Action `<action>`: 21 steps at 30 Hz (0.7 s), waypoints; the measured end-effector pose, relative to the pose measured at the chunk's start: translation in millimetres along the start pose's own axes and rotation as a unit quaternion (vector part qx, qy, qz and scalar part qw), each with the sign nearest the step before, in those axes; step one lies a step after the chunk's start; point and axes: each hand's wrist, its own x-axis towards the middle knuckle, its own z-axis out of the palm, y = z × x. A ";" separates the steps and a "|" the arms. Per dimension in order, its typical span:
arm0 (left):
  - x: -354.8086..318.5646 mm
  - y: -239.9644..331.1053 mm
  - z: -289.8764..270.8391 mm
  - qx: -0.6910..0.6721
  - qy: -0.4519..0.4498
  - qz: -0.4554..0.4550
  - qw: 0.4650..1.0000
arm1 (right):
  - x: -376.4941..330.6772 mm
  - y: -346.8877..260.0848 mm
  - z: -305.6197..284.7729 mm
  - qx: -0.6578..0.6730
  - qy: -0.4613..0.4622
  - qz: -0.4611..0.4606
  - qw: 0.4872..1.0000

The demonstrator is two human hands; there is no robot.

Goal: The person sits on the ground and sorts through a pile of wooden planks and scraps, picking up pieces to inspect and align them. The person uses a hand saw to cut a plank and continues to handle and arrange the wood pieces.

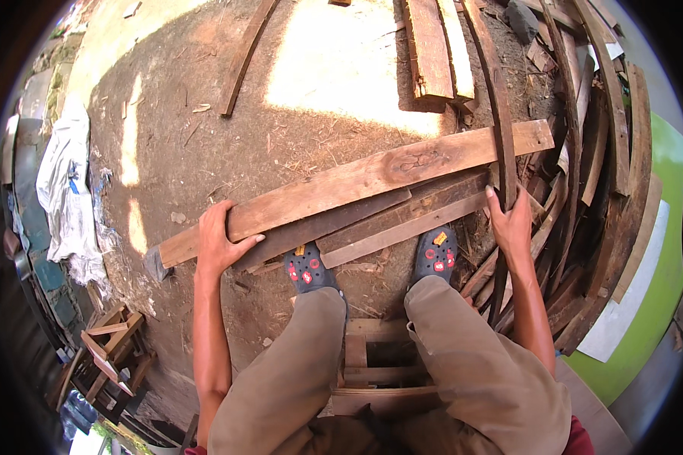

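Observation:
A long brown plank with a dark knot lies slantwise in front of my feet, its right end farther away. My left hand grips it near its left end, fingers over the far edge and thumb along the near edge. A dark, narrow wooden strip crosses over the plank near its right end. My right hand closes round this strip just below the crossing, thumb on its left side. Closer to me, beside the long plank, lie a dark board and a shorter board, partly covered.
Many loose strips and boards are heaped on the right, beside a green panel. Thick beams lie ahead, and a single strip farther left. White sacking and a small wooden frame are at the left.

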 end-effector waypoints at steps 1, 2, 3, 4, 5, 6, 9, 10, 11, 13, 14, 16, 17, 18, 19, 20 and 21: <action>-2.6 3.5 7.0 -0.005 0.002 0.013 1.000 | -0.9 4.9 -0.2 0.089 -0.042 0.060 0.993; 3.2 18.1 9.8 -0.003 -0.023 0.013 1.000 | -0.8 7.8 0.7 0.080 -0.032 0.046 0.995; 8.9 31.0 14.3 -0.007 -0.022 0.017 1.000 | 0.8 9.6 1.9 0.071 -0.021 0.031 0.997; 15.3 43.7 19.2 -0.011 -0.021 0.022 0.999 | 0.6 11.6 1.2 0.061 -0.009 0.017 0.998; 21.8 56.0 26.0 -0.015 -0.018 0.026 0.999 | 1.9 10.2 -3.1 0.069 -0.042 0.050 0.995; 26.3 69.2 32.9 -0.029 -0.003 0.036 0.999 | 3.0 6.4 -10.4 0.076 -0.076 0.082 0.991; 32.0 101.9 46.6 -0.010 0.055 0.011 0.998 | -8.5 0.6 -27.1 0.119 -0.090 0.105 0.983; 31.1 101.5 48.6 -0.011 0.055 0.006 0.998 | -12.0 0.0 -36.3 0.118 -0.093 0.117 0.982; 32.0 99.9 48.8 -0.014 0.051 0.006 0.999 | -15.4 0.2 -46.2 0.117 -0.091 0.131 0.980; 30.2 96.8 47.4 -0.019 0.041 0.006 0.999 | -16.9 12.9 -64.2 0.092 -0.057 0.089 0.990; 29.9 97.1 48.8 -0.020 0.045 0.012 0.999 | -16.8 16.0 -74.9 0.073 -0.055 0.113 0.989; 27.8 96.2 49.2 -0.020 0.051 0.011 0.998 | -13.5 28.4 -85.8 0.043 -0.039 0.097 0.994; 28.6 95.7 49.2 -0.018 0.054 0.010 0.998 | -14.2 34.1 -90.2 -0.006 -0.013 0.094 0.995; 27.9 94.6 47.0 -0.019 0.053 0.013 0.998 | -11.8 34.2 -95.7 -0.010 -0.017 0.110 0.994; 28.2 95.2 47.0 -0.020 0.051 0.015 0.998 | -9.1 36.2 -101.1 -0.014 -0.021 0.126 0.992; 30.1 96.3 45.8 -0.020 0.051 0.018 0.998 | -7.5 50.0 -104.7 -0.022 0.012 0.104 0.994; 30.2 95.0 44.4 -0.012 0.045 0.019 0.999 | -7.7 49.8 -102.2 -0.027 0.043 0.085 0.995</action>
